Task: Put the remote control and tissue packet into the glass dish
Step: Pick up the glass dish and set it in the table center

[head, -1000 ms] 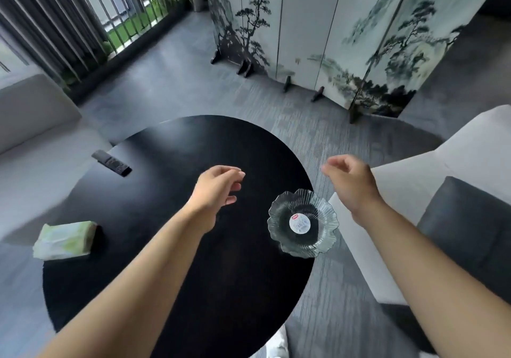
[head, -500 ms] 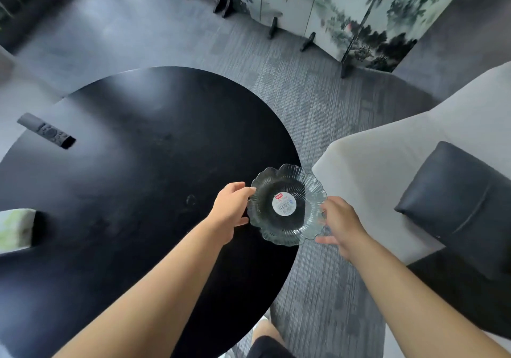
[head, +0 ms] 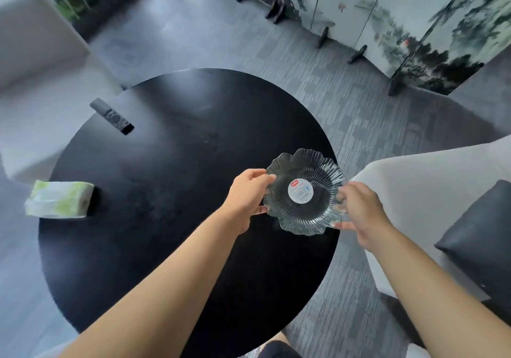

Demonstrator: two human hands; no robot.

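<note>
Since a second ago, when both hands hung apart above the table (head: 171, 247), the dish (head: 304, 191) has been taken hold of from both sides. The left hand (head: 246, 197) is now closed on the dish's left rim, thumb over the edge and fingers beneath; the right hand (head: 359, 214) is pinched on the right rim in the same way. Whether the dish has been lifted or is only being slid cannot be told. It is judged that the dish is being repositioned before loading, since it lies at the table's right edge and partly overhangs it.

Nothing has yet been placed in the dish; only a round label is seen through its base.

The remote (head: 112, 116) lies well left of the dish and beyond it, at the table's far-left edge. Its long axis runs diagonally, one end overhanging that edge and the other end pointing inward, roughly toward the dish.

The tissue packet (head: 59, 199) lies far left of the dish, at the table's left edge and partly over it. Its long axis runs left to right, one short end facing the dish
</note>
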